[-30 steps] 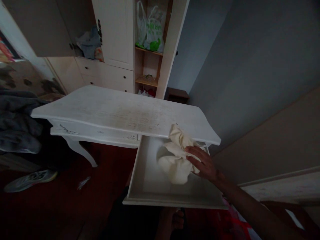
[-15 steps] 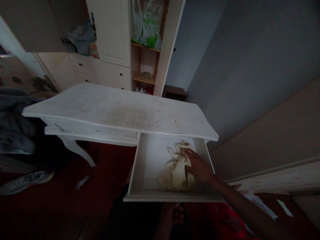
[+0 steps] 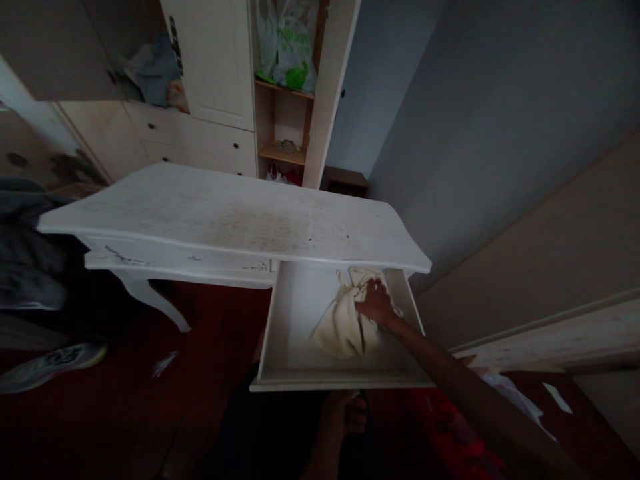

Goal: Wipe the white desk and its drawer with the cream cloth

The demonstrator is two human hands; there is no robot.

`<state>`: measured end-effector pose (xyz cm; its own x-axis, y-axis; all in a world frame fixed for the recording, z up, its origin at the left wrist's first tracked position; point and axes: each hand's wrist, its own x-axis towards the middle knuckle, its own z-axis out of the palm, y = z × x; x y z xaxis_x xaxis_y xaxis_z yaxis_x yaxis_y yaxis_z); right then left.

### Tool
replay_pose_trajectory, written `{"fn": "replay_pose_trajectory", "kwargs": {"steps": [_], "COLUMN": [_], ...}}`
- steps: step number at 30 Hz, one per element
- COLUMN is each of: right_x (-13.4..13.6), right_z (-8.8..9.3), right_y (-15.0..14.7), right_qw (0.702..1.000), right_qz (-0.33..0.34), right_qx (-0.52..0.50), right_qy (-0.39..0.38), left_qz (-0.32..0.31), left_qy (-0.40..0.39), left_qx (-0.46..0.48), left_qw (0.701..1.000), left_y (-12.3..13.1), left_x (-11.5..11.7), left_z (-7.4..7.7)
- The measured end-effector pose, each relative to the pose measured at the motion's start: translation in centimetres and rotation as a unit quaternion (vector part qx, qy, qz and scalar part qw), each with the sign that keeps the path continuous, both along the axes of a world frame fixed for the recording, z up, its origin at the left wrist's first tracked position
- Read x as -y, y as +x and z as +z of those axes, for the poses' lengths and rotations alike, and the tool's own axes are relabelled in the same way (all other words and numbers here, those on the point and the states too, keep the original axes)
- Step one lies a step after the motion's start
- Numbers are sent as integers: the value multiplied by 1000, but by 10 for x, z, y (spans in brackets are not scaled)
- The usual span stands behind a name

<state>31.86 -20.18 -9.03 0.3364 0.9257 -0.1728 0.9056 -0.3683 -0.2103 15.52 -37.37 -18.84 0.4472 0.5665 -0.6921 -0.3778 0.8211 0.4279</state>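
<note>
A white table [image 3: 225,220] has its right-hand drawer [image 3: 295,373] pulled out toward me. Inside the drawer lies a crumpled cream cloth [image 3: 340,323]. My right hand [image 3: 374,301] reaches into the drawer and grips the cloth near the back, fingers closed on the fabric. My left hand [image 3: 350,417] is low in the dark just below the drawer's front edge, fingers curled; whether anything is in it is hidden.
A white wardrobe [image 3: 210,73] with an open shelf section holding plastic bags [image 3: 290,47] stands behind the table. Dark clothing [image 3: 30,260] is piled at the left, a shoe [image 3: 50,363] lies on the red floor, and a grey wall [image 3: 500,133] rises at the right.
My right hand has pushed the cloth from the table's edge down into the drawer and moved toward the drawer's back. The view has shifted slightly.
</note>
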Motion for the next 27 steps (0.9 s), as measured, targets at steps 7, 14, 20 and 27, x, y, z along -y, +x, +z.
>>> {"fn": "replay_pose_trajectory", "kwargs": {"steps": [7, 14, 20, 27], "right_x": [-43, -47, -51, -45], "right_z": [14, 6, 1, 8], "right_y": [-36, -90, -163, -179], "right_qw": [992, 991, 990, 979], "right_qz": [-116, -83, 23, 139], "right_qx": [0, -14, -17, -6], "right_qy": [44, 104, 138, 149], "left_qz": [-9, 11, 21, 18], "left_qy": [23, 34, 32, 46], "left_qx": [12, -11, -43, -38], "left_qw": [1000, 999, 998, 998], "left_y": [-6, -4, -2, 0], "left_x": [-1, -1, 0, -2], "left_z": [4, 5, 11, 13]}}
